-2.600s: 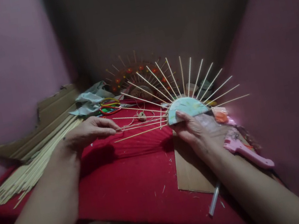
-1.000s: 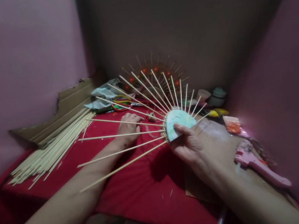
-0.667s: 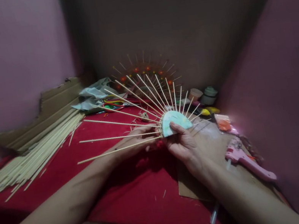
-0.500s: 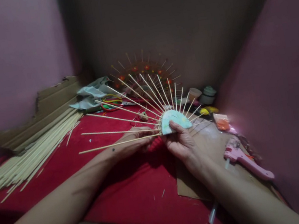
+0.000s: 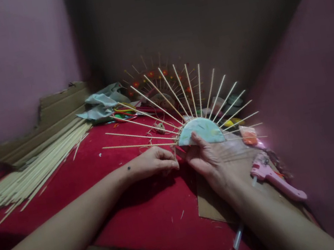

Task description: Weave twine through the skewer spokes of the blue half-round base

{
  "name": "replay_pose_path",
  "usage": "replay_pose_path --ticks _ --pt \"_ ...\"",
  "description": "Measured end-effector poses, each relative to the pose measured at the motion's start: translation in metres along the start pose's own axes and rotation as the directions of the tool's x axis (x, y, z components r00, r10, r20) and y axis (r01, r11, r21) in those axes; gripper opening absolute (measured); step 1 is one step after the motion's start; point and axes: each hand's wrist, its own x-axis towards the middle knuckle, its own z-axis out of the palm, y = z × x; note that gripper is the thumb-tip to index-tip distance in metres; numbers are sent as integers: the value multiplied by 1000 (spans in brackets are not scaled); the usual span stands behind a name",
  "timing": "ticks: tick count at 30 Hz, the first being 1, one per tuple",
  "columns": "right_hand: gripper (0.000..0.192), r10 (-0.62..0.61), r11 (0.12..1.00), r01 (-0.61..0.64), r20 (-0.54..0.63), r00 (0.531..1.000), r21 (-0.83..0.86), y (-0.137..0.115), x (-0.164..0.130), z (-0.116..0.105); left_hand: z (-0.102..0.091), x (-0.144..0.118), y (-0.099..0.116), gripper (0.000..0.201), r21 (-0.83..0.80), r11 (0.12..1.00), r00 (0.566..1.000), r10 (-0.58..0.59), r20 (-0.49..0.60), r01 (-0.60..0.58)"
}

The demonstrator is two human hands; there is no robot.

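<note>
Our two forearms are bare all the way into view, with no sleeve, watch or band on either. Our left hand [image 5: 153,164] carries a small dark dot on the wrist, at about nine o'clock from the knuckles. Our right hand [image 5: 208,163] wears no ring that we can see, and its thumbnail is short and plain; the light is too dim to tell more.

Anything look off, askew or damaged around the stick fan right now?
Only small things: the brown cardboard sheet leaning on the pink wall has a torn, ragged top edge, and pale splinters litter the red cloth. The half-disc fan of wooden sticks looks evenly spread.
</note>
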Motion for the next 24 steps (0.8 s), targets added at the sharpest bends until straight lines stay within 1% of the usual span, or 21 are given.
replay_pose_path --ticks 4,6,8,9,11,13,14,16,20,22,24 --pt "16 -42 999 42 -16 999 -20 -1 1 0 2 -1 1 21 -56 994 993 97 62 -94" --pt "16 -55 998 54 -18 998 -33 -1 2 -1 1 -4 5 21 -59 994 992 100 81 -95" --pt "16 -60 997 59 -18 998 -48 -2 3 -2 -3 -8 10 21 -49 996 995 83 60 -80" --pt "15 -62 997 61 -18 998 -55 -2 3 -3 -6 -10 12 21 -48 996 997 76 26 -74" --pt "16 -65 995 64 -18 998 -71 -2 4 -3 -15 -15 16 21 -57 995 994 71 -84 -76" --pt "17 -78 993 75 -24 997 -89 -2 4 -2 -27 -20 18 19 -61 995 976 68 -207 -82" --pt "18 -88 992 85 -29 996 -97 -2 3 -1 -33 -22 18 17 -51 995 966 67 -251 -83" --pt "20 -112 989 107 -46 993 -104 -3 3 -1 -46 -25 17 16 -13 997 949 64 -308 -72" --pt "20 -162 983 152 -92 982 -107 -8 4 -2 -65 -29 14 20 76 997 929 32 -369 -4" --pt "21 -171 981 159 -107 979 -114 -10 5 -2 -72 -30 13 22 124 992 903 35 -428 21" --pt "22 -180 978 166 -113 977 -125 -12 6 -3 -78 -32 12 22 167 984 860 28 -509 67"
